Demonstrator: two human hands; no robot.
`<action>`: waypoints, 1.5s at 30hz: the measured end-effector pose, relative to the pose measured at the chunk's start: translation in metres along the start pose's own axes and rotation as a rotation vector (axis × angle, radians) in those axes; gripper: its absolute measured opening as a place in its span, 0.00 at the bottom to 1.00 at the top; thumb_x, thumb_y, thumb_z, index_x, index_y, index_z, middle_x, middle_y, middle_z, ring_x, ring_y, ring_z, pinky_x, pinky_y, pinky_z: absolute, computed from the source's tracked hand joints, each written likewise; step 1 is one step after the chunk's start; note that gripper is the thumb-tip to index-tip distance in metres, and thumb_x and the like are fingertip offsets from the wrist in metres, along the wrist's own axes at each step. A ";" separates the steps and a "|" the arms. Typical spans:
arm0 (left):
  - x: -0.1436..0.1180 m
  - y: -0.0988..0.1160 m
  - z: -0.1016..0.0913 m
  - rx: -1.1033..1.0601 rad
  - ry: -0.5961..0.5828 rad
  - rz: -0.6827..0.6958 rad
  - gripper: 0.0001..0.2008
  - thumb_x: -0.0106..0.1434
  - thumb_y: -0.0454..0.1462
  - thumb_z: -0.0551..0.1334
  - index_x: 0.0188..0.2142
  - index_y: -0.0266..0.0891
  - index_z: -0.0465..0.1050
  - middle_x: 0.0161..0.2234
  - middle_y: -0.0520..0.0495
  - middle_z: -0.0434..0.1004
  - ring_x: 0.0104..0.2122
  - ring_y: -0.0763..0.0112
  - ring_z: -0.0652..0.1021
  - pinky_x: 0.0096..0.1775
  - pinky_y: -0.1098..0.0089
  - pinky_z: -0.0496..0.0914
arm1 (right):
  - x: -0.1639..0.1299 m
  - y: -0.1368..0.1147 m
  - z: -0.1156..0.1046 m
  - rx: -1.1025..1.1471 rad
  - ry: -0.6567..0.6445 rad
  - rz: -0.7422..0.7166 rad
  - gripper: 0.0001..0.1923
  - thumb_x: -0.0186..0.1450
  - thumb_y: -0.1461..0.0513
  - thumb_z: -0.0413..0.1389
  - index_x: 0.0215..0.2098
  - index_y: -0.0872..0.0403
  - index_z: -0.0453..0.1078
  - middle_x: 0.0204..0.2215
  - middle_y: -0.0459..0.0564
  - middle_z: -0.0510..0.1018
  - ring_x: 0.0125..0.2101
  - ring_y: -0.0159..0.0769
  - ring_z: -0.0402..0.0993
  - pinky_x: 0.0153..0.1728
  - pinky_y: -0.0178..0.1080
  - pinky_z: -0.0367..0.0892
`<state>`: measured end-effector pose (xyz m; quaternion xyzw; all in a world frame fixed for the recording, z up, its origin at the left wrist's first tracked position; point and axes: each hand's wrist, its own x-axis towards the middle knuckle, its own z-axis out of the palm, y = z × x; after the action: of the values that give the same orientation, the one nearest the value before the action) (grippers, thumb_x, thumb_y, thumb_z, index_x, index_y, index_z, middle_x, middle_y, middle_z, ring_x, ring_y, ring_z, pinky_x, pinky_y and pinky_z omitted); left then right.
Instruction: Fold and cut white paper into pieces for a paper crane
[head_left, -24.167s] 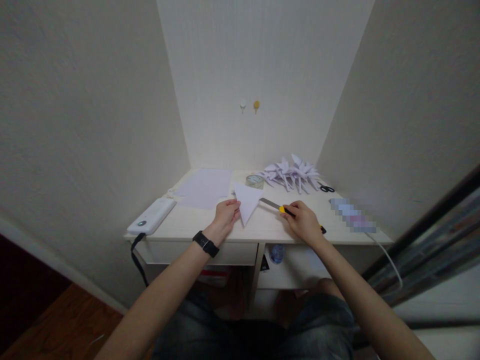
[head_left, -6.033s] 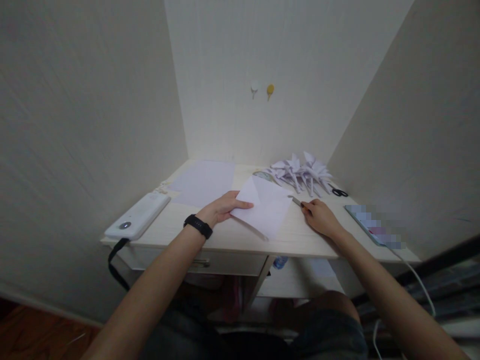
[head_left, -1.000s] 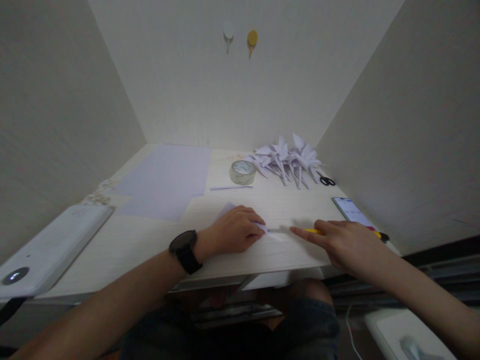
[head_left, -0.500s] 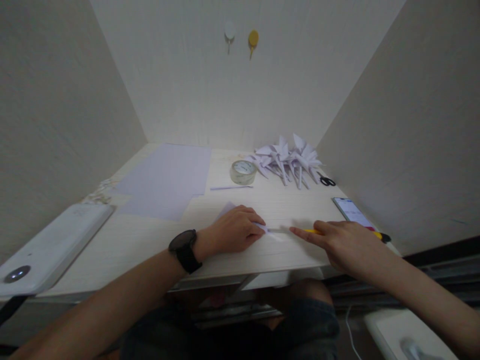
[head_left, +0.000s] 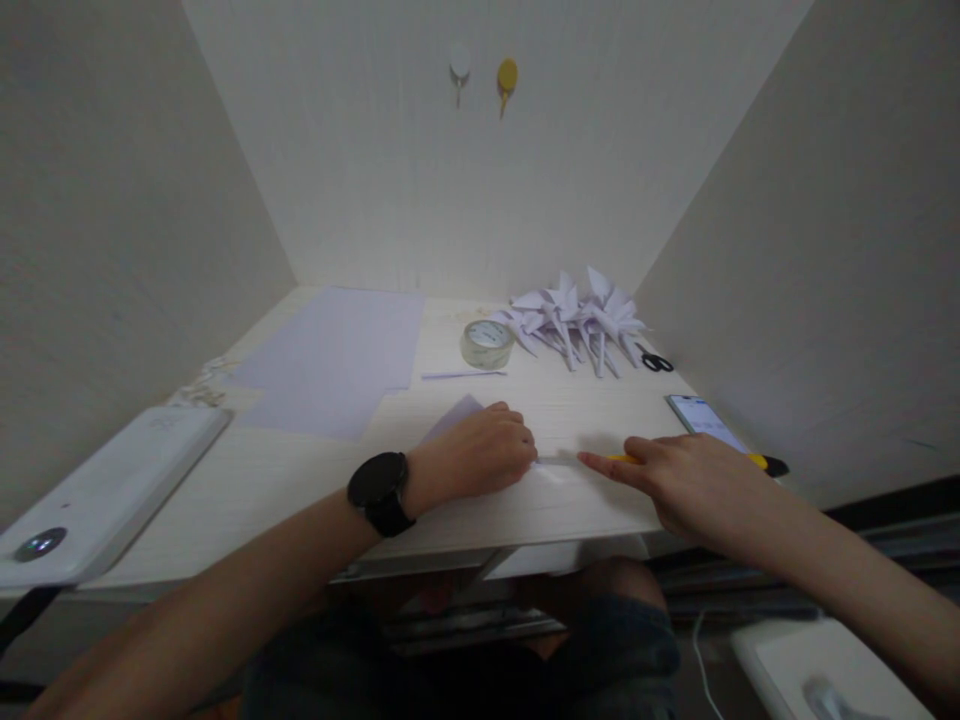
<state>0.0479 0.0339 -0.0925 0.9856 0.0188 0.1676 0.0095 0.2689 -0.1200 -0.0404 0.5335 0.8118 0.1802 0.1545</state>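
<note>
2 hands work near the front edge of the pale wooden desk: the left hand presses the folded white paper flat so it cannot slip, while the right hand grasps the yellow-handled utility knife, forefinger extended along it, blade at the paper's edge.

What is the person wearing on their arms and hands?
Both arms are bare, with no sleeves showing. The left hand and the right hand have no gloves or rings that can be seen. A black watch with a round dark face and black strap sits on the left wrist.
</note>
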 end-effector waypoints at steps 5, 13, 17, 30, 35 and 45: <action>0.011 -0.003 -0.002 0.035 -0.088 0.025 0.09 0.60 0.30 0.59 0.25 0.36 0.75 0.28 0.43 0.79 0.32 0.64 0.77 0.39 0.63 0.68 | 0.002 0.002 -0.002 -0.007 0.022 -0.021 0.38 0.55 0.72 0.53 0.62 0.44 0.63 0.27 0.45 0.75 0.22 0.32 0.70 0.23 0.36 0.53; 0.020 -0.005 -0.006 0.010 -0.176 -0.045 0.09 0.57 0.29 0.59 0.22 0.37 0.75 0.25 0.43 0.79 0.27 0.66 0.76 0.34 0.65 0.68 | 0.001 0.002 -0.005 -0.011 -0.022 -0.027 0.38 0.56 0.72 0.54 0.63 0.44 0.61 0.28 0.45 0.76 0.24 0.34 0.74 0.23 0.36 0.54; 0.021 -0.007 -0.004 -0.022 -0.161 -0.041 0.09 0.56 0.29 0.59 0.22 0.37 0.75 0.24 0.44 0.78 0.26 0.66 0.76 0.34 0.65 0.68 | 0.001 0.001 -0.005 -0.004 -0.013 -0.030 0.39 0.56 0.72 0.54 0.64 0.45 0.61 0.29 0.46 0.76 0.25 0.34 0.74 0.24 0.35 0.56; 0.021 -0.008 -0.005 -0.022 -0.171 -0.043 0.09 0.56 0.29 0.59 0.22 0.37 0.74 0.25 0.44 0.78 0.27 0.67 0.75 0.35 0.65 0.69 | 0.000 0.001 -0.004 -0.008 -0.011 -0.026 0.38 0.56 0.73 0.54 0.63 0.45 0.62 0.30 0.46 0.76 0.25 0.35 0.75 0.24 0.36 0.58; 0.019 -0.007 -0.004 -0.025 -0.161 -0.048 0.09 0.56 0.29 0.59 0.23 0.37 0.75 0.25 0.44 0.78 0.27 0.66 0.76 0.35 0.65 0.69 | 0.000 -0.003 -0.007 -0.006 -0.029 -0.022 0.38 0.57 0.74 0.52 0.63 0.45 0.62 0.31 0.47 0.77 0.26 0.36 0.76 0.25 0.36 0.60; 0.018 -0.005 -0.006 -0.002 -0.159 -0.072 0.09 0.56 0.29 0.58 0.22 0.36 0.75 0.25 0.43 0.79 0.28 0.65 0.77 0.35 0.65 0.68 | 0.002 -0.006 -0.017 -0.020 -0.064 -0.004 0.34 0.60 0.72 0.52 0.63 0.46 0.62 0.31 0.49 0.79 0.28 0.38 0.78 0.26 0.36 0.62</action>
<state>0.0626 0.0394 -0.0810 0.9945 0.0535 0.0882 0.0179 0.2558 -0.1220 -0.0285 0.5356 0.8058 0.1711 0.1861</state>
